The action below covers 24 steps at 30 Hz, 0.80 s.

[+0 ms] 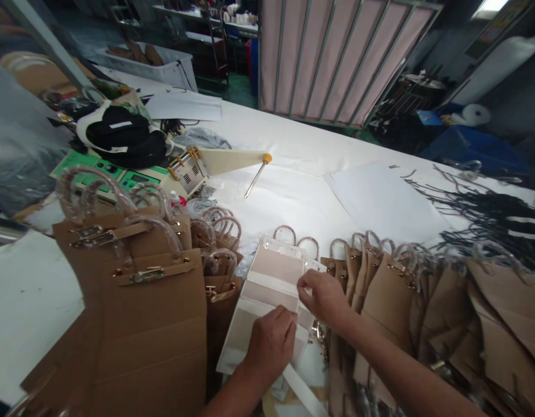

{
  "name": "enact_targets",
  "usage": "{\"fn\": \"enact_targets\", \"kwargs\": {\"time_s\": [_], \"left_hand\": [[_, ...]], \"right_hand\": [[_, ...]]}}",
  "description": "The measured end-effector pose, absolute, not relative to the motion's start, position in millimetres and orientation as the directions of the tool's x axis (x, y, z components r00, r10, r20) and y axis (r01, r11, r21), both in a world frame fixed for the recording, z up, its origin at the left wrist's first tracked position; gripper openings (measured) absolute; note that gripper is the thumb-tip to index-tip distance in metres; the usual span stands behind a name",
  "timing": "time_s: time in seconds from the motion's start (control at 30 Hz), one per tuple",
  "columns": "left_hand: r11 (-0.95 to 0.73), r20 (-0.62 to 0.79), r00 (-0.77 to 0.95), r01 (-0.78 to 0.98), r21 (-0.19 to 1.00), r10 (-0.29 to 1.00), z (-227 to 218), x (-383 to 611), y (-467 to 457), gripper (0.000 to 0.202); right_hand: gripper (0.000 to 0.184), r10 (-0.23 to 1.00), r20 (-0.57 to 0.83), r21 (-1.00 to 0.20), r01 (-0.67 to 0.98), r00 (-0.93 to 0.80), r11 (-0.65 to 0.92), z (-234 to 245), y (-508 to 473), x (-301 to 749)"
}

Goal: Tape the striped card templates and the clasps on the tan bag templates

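Note:
An unfolded pale bag panel point(276, 262), cream-edged with pinkish-beige inner sections, lies tilted in front of me. Two plastic-wrapped handles point(285, 233) rise behind its far edge. My left hand point(271, 341) is closed over the panel's lower right side, fingers pinched at its edge. Higher up, my right hand point(323, 296) pinches the same right edge between thumb and fingers. Whether a small piece is between the fingertips is hidden. Below the left hand, a white strip point(303, 389) runs down toward the bottom of the view. Gold-coloured hardware point(319, 336) hangs beside the panel.
Brown handbags point(154, 336) with wrapped handles stand at left, and more brown bags point(384, 313) line the right. Behind them are a green-and-cream machine point(137, 176), a yellow-handled screwdriver point(256, 176), white sheets point(380, 197) and black cords point(488, 214) on the white table point(289, 156).

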<state>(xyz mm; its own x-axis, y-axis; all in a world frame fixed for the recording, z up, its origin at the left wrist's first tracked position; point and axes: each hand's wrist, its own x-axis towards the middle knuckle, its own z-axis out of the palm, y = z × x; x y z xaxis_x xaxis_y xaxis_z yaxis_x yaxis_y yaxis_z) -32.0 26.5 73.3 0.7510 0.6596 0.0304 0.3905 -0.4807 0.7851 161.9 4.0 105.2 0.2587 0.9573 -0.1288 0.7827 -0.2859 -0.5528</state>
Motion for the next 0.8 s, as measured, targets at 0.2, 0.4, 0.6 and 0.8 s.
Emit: {"fn": "enact_targets", "kwargs": {"time_s": [0.2,0.4,0.6,0.8], "left_hand": [[0.037,-0.287,0.544,0.423,0.905,0.788,27,-37,32,0.017],[0.162,-0.393,0.508,0.439,0.884,0.766,1,-43,45,0.017],[0.184,-0.423,0.484,0.465,0.866,0.766,-4,-40,43,0.017],[0.178,-0.420,0.496,0.462,0.869,0.760,-4,-39,44,0.018]], "right_hand": [[0.028,0.819,-0.362,-0.850,0.203,0.445,-0.486,51,92,177],[0.025,0.780,-0.377,-0.793,0.261,0.500,-0.551,8,159,159],[0.021,0.742,-0.338,-0.618,0.458,0.580,-0.639,-10,169,154],[0.037,0.699,-0.291,-0.583,0.459,0.653,-0.671,-14,173,149]]}}
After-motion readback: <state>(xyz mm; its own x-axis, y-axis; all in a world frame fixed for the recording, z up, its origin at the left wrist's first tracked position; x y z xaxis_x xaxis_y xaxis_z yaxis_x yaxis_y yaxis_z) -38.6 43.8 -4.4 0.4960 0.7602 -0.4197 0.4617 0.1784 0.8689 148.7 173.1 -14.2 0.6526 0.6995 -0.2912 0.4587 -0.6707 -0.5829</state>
